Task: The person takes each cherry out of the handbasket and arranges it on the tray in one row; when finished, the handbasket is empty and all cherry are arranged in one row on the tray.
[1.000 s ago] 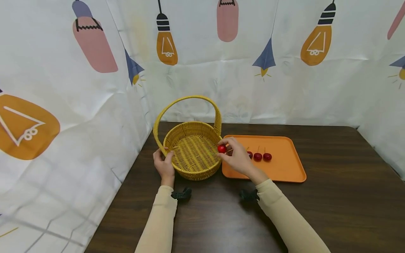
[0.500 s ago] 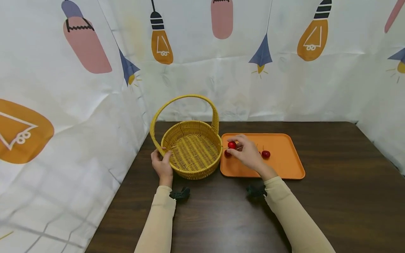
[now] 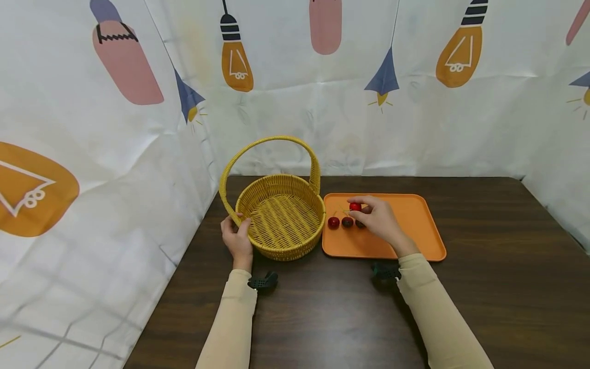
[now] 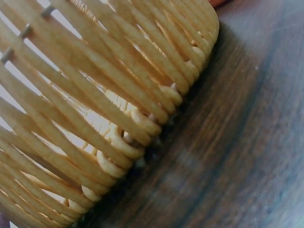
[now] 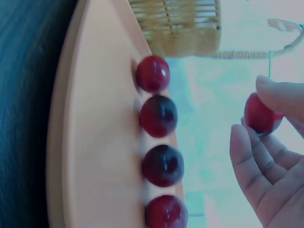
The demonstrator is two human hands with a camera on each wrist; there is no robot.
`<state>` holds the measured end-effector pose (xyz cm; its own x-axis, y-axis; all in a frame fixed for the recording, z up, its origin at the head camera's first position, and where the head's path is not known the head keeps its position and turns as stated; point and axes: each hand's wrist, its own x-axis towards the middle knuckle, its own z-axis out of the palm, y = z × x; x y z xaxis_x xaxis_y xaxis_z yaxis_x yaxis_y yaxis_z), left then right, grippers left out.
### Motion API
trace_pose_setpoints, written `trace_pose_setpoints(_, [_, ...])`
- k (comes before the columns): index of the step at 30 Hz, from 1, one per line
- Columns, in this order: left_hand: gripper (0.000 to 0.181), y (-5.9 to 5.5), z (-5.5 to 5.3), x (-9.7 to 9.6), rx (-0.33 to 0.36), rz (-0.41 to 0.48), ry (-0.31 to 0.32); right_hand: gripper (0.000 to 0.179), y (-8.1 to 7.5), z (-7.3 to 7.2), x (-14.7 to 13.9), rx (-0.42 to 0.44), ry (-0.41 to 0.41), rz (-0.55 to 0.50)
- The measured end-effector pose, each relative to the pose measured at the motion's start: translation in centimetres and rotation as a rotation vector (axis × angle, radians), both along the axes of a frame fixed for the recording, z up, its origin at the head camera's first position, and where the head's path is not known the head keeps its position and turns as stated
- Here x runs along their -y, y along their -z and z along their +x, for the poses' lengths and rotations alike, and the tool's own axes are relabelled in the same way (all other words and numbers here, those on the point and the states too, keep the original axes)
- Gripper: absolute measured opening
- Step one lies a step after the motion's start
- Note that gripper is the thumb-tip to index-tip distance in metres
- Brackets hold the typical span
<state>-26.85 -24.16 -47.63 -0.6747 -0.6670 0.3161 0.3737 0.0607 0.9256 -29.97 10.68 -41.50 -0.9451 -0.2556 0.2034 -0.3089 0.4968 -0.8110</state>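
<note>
A round yellow woven basket (image 3: 286,253) with a tall arched handle stands on the table. My left hand (image 3: 237,242) grips its left side at the foot of the handle; the left wrist view shows the basket's woven wall (image 4: 90,99) close up. Between thumb and fingertips, my right hand (image 3: 381,221) pinches a bright red cherry (image 3: 355,206) above the orange tray (image 3: 417,225). The right wrist view shows this held cherry (image 5: 259,114) with its stem. Below it, several dark red cherries (image 5: 159,116) lie in a row on the tray, partly hidden by my hand in the head view.
The tray lies just right of the basket, its left edge close to the basket's wall. Dark wood table (image 3: 313,318) extends in front and to the right. A white printed cloth (image 3: 295,113) hangs behind and along the left.
My right hand has moved right across the tray, away from the basket, with the cherry still pinched. The left hand keeps its grip on the basket. The head view has shifted slightly.
</note>
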Motion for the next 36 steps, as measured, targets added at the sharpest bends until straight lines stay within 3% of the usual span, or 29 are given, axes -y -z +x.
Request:
trace_pose_setpoints(9, [0.024, -0.1, 0.2, 0.4, 0.016, 0.023, 0.039, 0.035, 0.5, -0.6, -1.8, 0.02, 0.033, 0.053])
trace_pose_setpoints(14, [0.025, -1.5, 1.2, 0.1, 0.028, 0.019, 0.071, 0.04, 0.6, -0.9, -2.9, 0.013, 0.047, 0.066])
trace_pose_setpoints(20, [0.026, -2.7, 2.0, -0.6, 0.027, -0.007, 0.055, 0.039, 0.5, -1.1, -4.3, 0.031, 0.071, 0.07])
trace_pose_setpoints(36, [0.029, -2.7, 1.9, -0.7, 0.019, 0.006, 0.066, 0.041, 0.7, -1.0, -7.7, 0.084, 0.181, 0.078])
